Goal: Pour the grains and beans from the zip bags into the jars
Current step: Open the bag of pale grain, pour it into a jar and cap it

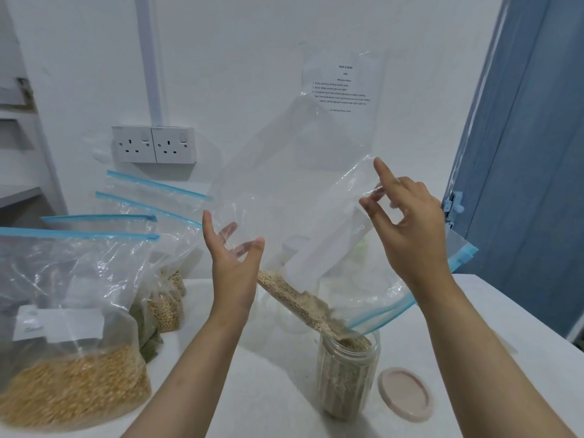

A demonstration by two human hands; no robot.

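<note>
A large clear zip bag with a blue zip strip is held tilted above a clear plastic jar on the white table. Pale grains slide down the bag's lower fold and fall into the jar's mouth; the jar is nearly full. My left hand pinches the bag's lower left part between thumb and fingers. My right hand pinches the bag's upper right edge, with the index finger pointing up. The jar's beige lid lies flat on the table to the jar's right.
Several more zip bags stand at the left: a big one with yellow grain, others with beans and a green filling behind it. More clear jars show dimly through the held bag. A double wall socket and a printed sheet are on the wall.
</note>
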